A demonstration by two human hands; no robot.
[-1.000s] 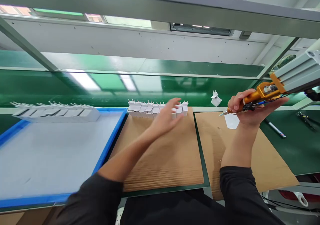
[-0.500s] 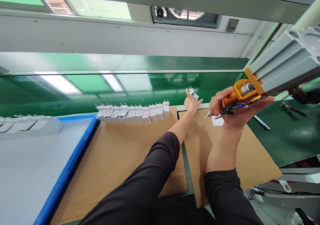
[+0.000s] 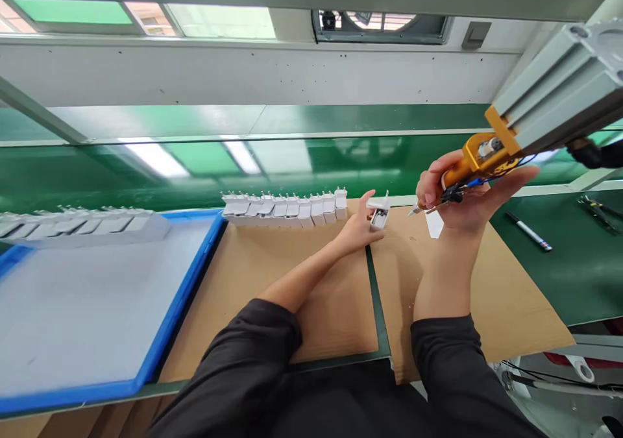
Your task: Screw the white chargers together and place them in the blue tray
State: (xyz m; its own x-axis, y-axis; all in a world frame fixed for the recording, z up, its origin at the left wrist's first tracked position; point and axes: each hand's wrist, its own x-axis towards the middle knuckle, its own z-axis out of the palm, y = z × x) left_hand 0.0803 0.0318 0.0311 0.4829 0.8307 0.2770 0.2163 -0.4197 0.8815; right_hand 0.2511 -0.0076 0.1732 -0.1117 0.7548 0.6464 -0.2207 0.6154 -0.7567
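My left hand (image 3: 359, 225) grips a white plug adapter (image 3: 379, 212) at the seam between the two cardboard sheets, its open underside turned towards me. My right hand (image 3: 464, 198) is wrapped round an orange glue gun (image 3: 470, 164) hung from a grey aluminium rail, with the nozzle pointing left towards the adapter. A row of several white adapters (image 3: 285, 206) stands along the far edge of the left cardboard sheet (image 3: 292, 295). A small white piece (image 3: 433, 224) lies on the right cardboard sheet (image 3: 511, 302) under my right hand.
A blue-rimmed grey tray (image 3: 97, 308) on the left holds another row of white adapters (image 3: 82, 224) at its far edge. A green conveyor belt (image 3: 195, 172) runs behind. A pen (image 3: 528, 230) and pliers (image 3: 596, 207) lie on the green mat to the right.
My left hand reached out to the lone adapter on the belt's edge, took hold of it and drew it back over the cardboard. The right hand kept the glue gun.
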